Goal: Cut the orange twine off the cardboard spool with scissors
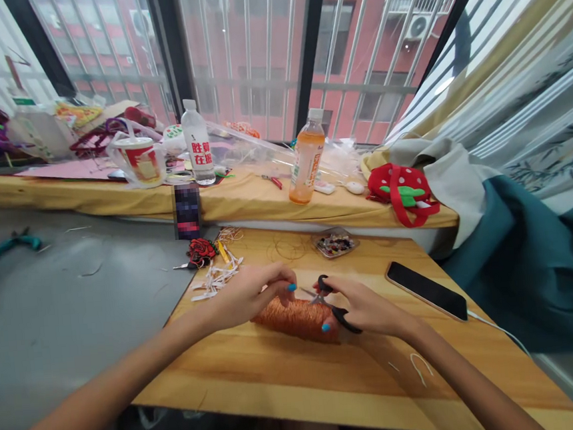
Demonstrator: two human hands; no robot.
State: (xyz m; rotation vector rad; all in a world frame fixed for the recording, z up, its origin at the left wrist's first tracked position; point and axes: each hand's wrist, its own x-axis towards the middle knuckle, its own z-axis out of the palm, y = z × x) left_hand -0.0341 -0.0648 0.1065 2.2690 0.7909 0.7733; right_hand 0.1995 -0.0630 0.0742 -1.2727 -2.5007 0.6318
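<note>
My right hand (364,305) grips a pair of black-handled scissors (318,298), fingers in the handle loops. The blades are spread and point left over an orange, rough-textured roll (293,321) lying on the wooden table (261,384). Just left of the blades, my left hand (267,289) is closed in a pinch above the roll's left end. Whatever its fingertips hold is too small or hidden to make out. Part of the roll lies behind both hands.
Behind my left hand lie white strips (216,278) and a red flower-shaped piece (202,252). A clear box of beads (336,244) sits at the back; a phone (426,290) with a cable lies right. An orange drink bottle (306,160) and water bottle (198,146) stand on the sill.
</note>
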